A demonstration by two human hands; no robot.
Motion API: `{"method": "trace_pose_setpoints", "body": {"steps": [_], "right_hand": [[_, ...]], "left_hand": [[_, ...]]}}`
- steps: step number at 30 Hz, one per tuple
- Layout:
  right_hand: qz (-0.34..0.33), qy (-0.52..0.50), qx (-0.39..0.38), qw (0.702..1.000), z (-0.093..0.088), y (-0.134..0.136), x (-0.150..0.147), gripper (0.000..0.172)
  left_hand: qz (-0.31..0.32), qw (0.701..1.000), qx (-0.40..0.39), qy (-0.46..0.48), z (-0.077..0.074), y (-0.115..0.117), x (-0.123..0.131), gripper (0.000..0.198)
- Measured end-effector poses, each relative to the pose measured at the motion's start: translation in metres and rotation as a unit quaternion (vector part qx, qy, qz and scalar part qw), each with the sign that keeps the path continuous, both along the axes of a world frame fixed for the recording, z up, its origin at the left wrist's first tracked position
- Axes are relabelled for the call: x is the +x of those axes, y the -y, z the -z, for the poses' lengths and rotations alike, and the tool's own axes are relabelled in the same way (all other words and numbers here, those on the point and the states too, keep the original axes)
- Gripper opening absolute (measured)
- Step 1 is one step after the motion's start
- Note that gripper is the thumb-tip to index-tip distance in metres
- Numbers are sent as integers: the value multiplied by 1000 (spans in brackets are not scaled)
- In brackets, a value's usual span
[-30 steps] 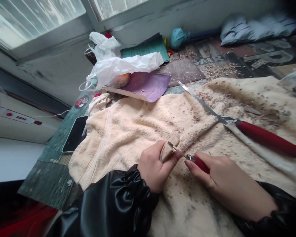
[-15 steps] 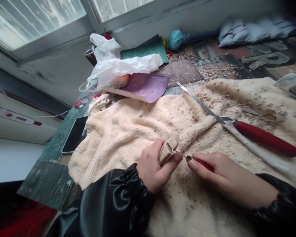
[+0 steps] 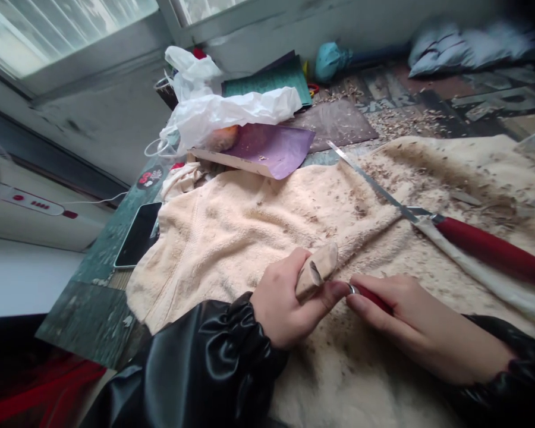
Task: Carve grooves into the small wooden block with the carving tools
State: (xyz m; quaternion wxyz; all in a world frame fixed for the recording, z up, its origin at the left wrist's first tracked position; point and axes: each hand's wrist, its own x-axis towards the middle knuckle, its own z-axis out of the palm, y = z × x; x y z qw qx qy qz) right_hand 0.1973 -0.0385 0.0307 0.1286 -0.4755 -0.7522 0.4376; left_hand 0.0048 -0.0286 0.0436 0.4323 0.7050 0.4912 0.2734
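Closest to me, two glossy black sleeves [image 3: 196, 356] gather at the wrists. The left hand [image 3: 280, 302] is wrapped around a pale, carved piece of wood [image 3: 317, 272], its notched upper end sticking out above the thumb, just over the towel. The right hand [image 3: 408, 318] grips a small tool with a red handle and a silver collar [image 3: 372, 298], pointing it at the left thumb; I can't make out its tip. The two hands nearly meet.

Under them spreads a rumpled cream towel [image 3: 223, 238], flecked with brown shavings. To the right on it lie a larger tool with a long red handle [image 3: 493, 248] and, crossing its tip, a thin metal strip [image 3: 368, 179] with a whitish wrapped end.

At the left, a black-screened phone [image 3: 138, 235] rests on the weathered green counter [image 3: 89, 315], against the towel's edge. Farther back sit a curled purple sheet [image 3: 271, 145], a crumpled white plastic bag [image 3: 241, 113] and a dark green sheet [image 3: 270, 86]. Beyond them, near the wall, is a knotted light-blue bundle [image 3: 331, 61].
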Motion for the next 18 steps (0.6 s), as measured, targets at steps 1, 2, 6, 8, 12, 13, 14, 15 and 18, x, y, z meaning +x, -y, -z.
{"method": "trace_pose_setpoints", "body": {"steps": [1, 2, 6, 8, 12, 13, 14, 15, 18], "right_hand": [[-1, 2, -6, 1000, 0, 0, 0, 48], [-4, 6, -14, 1000, 0, 1, -1, 48], [8, 36, -38, 999, 0, 2, -3, 52], [22, 55, -47, 997, 0, 3, -5, 54], [48, 70, -35, 996, 1, 5, -7, 55], [53, 72, -25, 996, 1, 5, -7, 55], [55, 74, -19, 996, 1, 5, -8, 54], [56, 75, -15, 995, 2, 5, -8, 54], [54, 80, -14, 995, 3, 6, -8, 54]], "left_hand": [[-1, 1000, 1, 0, 1, 0, 0, 33], [-1, 1000, 2, 1, 1, 1, 0, 33], [1, 1000, 8, -3, 4, 1, 1, 32], [-8, 1000, 14, -6, 6, 2, 2, 34], [-20, 1000, 12, -20, 7, 2, 3, 36], [-22, 999, 10, -23, 7, 2, 3, 35], [-25, 999, 9, -26, 7, 3, 3, 35], [-27, 999, 9, -26, 7, 3, 3, 35], [-31, 999, 7, -24, 7, 4, 3, 35]]}}
